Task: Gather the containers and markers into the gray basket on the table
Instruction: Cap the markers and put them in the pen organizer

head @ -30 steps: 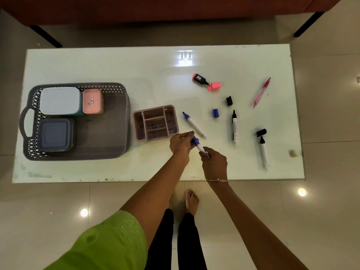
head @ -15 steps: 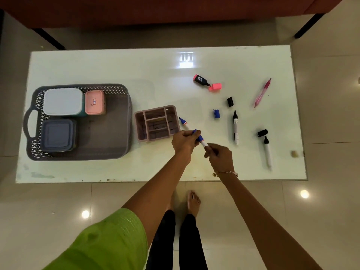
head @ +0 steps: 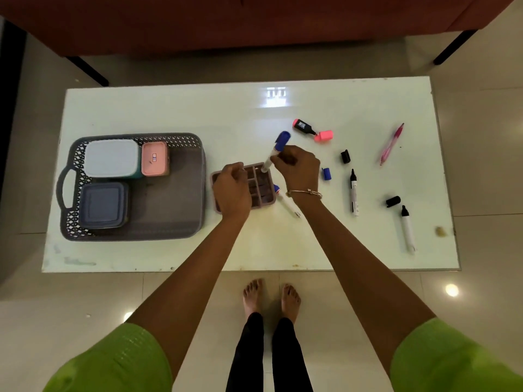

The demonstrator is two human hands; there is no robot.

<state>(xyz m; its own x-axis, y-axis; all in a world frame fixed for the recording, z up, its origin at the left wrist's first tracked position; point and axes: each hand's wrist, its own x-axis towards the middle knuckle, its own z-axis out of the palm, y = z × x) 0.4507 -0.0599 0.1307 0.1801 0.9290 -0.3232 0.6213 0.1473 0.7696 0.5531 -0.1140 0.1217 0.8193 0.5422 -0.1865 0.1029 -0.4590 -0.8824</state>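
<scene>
The gray basket (head: pixel 181 222) sits far left with three lidded containers in its left half. Just right of it, the left hand (head: pixel 231 188), fingers curled, steadies the pink compartment organizer (head: pixel 261 193); it should keep bracing while the marker goes in. The right hand (head: pixel 297 168) pinches a capped blue marker (head: pixel 276 149), its lower end at a far slot; lower it straight. Half a second ago both hands held that marker near the table's (head: pixel 169 114) front edge, off the organizer. More markers lie loose to the right.
</scene>
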